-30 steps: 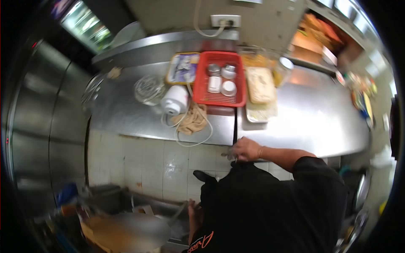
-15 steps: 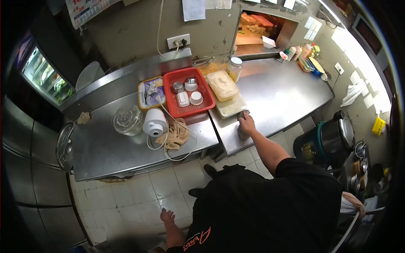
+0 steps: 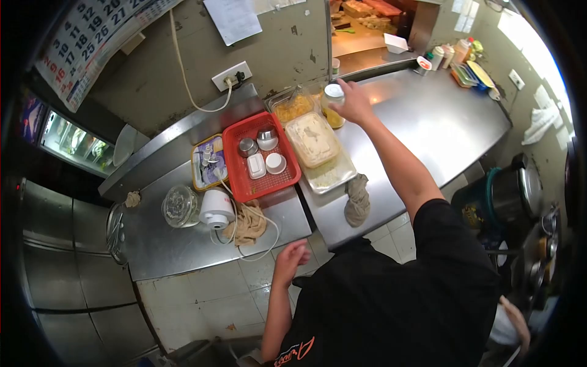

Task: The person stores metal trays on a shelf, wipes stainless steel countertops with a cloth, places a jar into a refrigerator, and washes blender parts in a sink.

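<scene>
At the rear edge of the right tabletop: jar with yellow contents and white lid, standing just right of a clear container of orange food. Right hand at the jar's right side, fingers extended by the lid; cannot tell whether they grip it. Left hand just off the front edge of the left tabletop, near its right corner; fingers loosely bent, holding nothing.

Pale lidded box stacked over another container along the right tabletop's left edge; grey cloth near the front left corner. Red basket by the left tabletop's right edge. White appliance toward the front, its red marking too small to read.

Writing: wall calendar legible in part: 10, 11, 12; 17, 18, 19; 25, 26, 27; a red 16. Wall sheet: print illegible. Black shirt: orange script lettering beginning with "A", remainder unclear.
</scene>
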The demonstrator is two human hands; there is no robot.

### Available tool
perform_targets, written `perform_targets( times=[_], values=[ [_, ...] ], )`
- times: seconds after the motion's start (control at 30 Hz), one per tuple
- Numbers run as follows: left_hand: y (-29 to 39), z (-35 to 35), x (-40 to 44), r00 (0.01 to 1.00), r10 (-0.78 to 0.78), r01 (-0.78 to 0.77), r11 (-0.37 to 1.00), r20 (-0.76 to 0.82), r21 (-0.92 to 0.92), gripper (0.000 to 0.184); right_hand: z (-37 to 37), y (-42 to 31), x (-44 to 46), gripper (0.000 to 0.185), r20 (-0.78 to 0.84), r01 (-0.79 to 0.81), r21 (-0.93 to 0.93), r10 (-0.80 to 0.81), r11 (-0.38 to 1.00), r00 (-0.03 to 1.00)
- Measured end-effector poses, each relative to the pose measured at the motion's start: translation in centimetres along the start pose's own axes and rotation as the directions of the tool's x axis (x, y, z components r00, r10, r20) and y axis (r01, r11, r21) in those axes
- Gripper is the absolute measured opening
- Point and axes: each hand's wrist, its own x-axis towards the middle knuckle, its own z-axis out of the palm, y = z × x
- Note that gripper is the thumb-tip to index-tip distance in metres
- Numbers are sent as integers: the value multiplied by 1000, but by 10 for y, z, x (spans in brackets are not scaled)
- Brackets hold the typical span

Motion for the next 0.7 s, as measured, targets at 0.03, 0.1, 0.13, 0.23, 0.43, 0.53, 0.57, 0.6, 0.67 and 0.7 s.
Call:
perform_targets(
  times=[0.03, 0.1, 0.13, 0.23, 0.43, 0.53, 0.57, 0.6, 0.67, 0.7],
  values=[
    [8, 20, 25, 1000, 22, -22, 1000, -6, -13, 38, 3, -6, 20, 64, 50, 26, -63, -23, 998, 998],
    [16, 59, 76, 993, 47, -55, 996, -104, -71, 44, 18, 8, 47, 64, 210, 88, -120, -61, 989, 976],
    [21, 76, 101, 979, 51, -74, 991, -195, -112, 46, 27, 18, 59, 63, 312, 120, -112, -80, 986, 947],
    [31, 107, 163, 880, 51, -124, 984, -472, -124, 43, 33, 44, 72, 59, 463, 157, -34, -124, 987, 878],
    [44, 102, 187, 901, -124, 192, 973, -416, 128, 35, -40, 99, 46, 49, 535, 105, -48, -63, 993, 842],
    [66, 125, 192, 899, -374, 342, 925, -227, -168, 38, -68, 124, 27, 48, 520, 39, -143, 42, 989, 853],
    [65, 131, 197, 904, -395, 356, 907, -164, -225, 39, -72, 135, 19, 47, 490, 39, -140, 35, 989, 871],
    [63, 139, 205, 907, -409, 369, 886, -98, -279, 39, -75, 143, 13, 47, 458, 39, -137, 29, 990, 889],
    [59, 164, 222, 915, -404, 372, 850, -7, -372, 41, -80, 149, 4, 45, 436, 53, -149, 17, 987, 900],
    [56, 181, 232, 920, -392, 363, 835, 16, -414, 42, -82, 150, 0, 45, 427, 59, -158, 14, 986, 904]
  ],
)
